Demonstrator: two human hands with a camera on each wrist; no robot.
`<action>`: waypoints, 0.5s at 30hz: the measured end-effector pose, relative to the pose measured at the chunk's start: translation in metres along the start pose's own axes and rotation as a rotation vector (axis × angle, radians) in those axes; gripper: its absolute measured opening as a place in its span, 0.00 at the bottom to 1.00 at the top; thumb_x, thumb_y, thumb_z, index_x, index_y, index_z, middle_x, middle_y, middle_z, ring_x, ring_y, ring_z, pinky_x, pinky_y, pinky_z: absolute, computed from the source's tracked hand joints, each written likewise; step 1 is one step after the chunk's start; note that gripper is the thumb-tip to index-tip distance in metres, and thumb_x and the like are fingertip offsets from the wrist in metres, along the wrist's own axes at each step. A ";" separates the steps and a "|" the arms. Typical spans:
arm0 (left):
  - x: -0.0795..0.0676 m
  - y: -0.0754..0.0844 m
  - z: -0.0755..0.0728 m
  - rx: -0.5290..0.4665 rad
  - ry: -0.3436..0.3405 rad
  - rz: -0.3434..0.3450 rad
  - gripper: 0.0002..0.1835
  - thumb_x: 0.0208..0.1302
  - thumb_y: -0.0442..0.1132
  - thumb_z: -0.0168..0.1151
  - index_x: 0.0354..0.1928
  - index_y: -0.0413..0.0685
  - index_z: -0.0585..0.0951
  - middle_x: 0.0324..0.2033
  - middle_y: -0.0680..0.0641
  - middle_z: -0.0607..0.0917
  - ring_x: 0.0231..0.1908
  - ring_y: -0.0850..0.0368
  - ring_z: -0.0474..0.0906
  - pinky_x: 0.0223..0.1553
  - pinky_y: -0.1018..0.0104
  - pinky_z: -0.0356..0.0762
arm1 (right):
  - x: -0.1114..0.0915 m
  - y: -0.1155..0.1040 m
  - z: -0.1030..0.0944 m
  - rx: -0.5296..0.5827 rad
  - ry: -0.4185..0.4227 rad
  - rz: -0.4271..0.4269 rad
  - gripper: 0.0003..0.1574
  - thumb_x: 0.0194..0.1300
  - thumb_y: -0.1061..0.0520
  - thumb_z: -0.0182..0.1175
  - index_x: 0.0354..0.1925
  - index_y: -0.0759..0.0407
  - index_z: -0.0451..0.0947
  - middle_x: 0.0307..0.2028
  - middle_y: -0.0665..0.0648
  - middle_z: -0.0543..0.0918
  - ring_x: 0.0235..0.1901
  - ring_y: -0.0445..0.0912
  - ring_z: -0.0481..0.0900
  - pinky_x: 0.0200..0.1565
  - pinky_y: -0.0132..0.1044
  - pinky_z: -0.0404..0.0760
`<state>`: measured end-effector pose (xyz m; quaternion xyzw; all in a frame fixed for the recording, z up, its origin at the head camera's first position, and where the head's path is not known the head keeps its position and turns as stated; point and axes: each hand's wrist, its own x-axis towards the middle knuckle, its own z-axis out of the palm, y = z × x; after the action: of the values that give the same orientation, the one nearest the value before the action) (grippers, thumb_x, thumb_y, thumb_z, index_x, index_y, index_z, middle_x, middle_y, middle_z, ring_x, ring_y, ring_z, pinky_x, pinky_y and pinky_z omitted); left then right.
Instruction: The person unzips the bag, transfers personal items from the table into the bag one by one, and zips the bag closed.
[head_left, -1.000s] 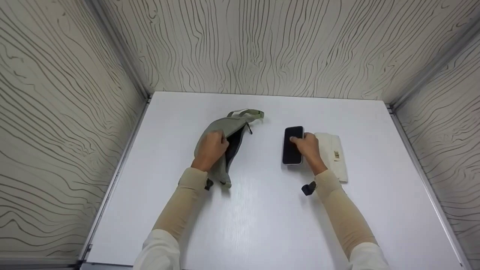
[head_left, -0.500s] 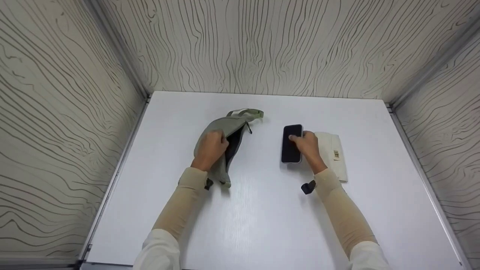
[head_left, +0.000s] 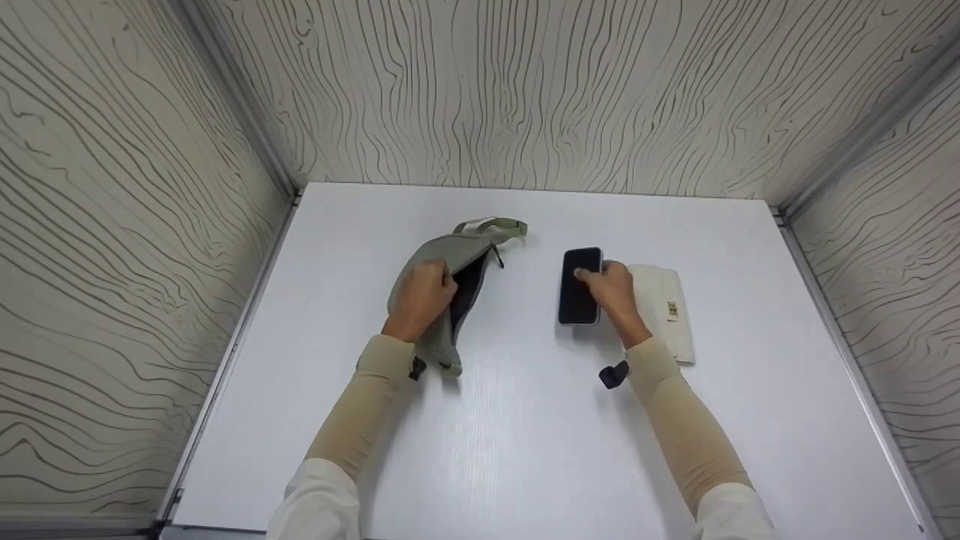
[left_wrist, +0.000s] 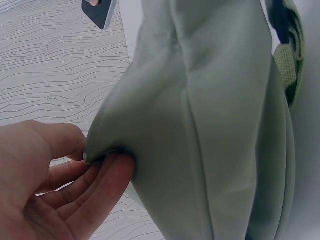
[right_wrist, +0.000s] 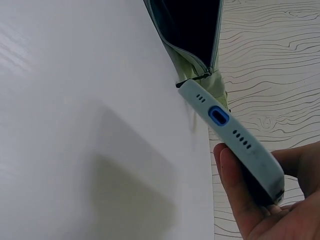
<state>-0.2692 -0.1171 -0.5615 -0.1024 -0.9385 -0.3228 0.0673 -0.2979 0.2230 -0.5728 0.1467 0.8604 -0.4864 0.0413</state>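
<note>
A sage-green waist bag (head_left: 427, 259) lies on the left half of the white table, its zip undone and the dark inside showing. My left hand (head_left: 424, 294) pinches the edge of its opening; in the left wrist view the thumb and fingers grip the green fabric (left_wrist: 165, 115). My right hand (head_left: 613, 291) holds a smartphone (head_left: 579, 300), thumb across the black screen. Seen from the right wrist, the phone's pale case (right_wrist: 235, 135) shows its charging port end, raised above the table with a shadow below. The bag's open mouth (right_wrist: 192, 30) appears beyond it.
A folded cream cloth pouch (head_left: 667, 322) with a small tan label lies just right of the right hand. The bag's strap (head_left: 502, 226) trails toward the back. Wood-grain patterned panels (head_left: 495, 90) enclose the white table (head_left: 480, 450) at the back and sides.
My right hand has shifted slightly left and away from me with the phone. The left hand and the waist bag have stayed where they were.
</note>
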 end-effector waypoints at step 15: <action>-0.001 0.001 -0.001 -0.009 0.000 -0.011 0.14 0.72 0.30 0.58 0.27 0.47 0.71 0.23 0.51 0.70 0.25 0.56 0.68 0.28 0.63 0.67 | -0.002 -0.007 0.003 0.028 -0.003 -0.007 0.34 0.72 0.52 0.63 0.64 0.77 0.75 0.56 0.76 0.84 0.53 0.61 0.84 0.60 0.51 0.81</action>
<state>-0.2684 -0.1175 -0.5605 -0.0978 -0.9376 -0.3274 0.0649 -0.2986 0.2165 -0.5683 0.1433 0.8538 -0.4990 0.0388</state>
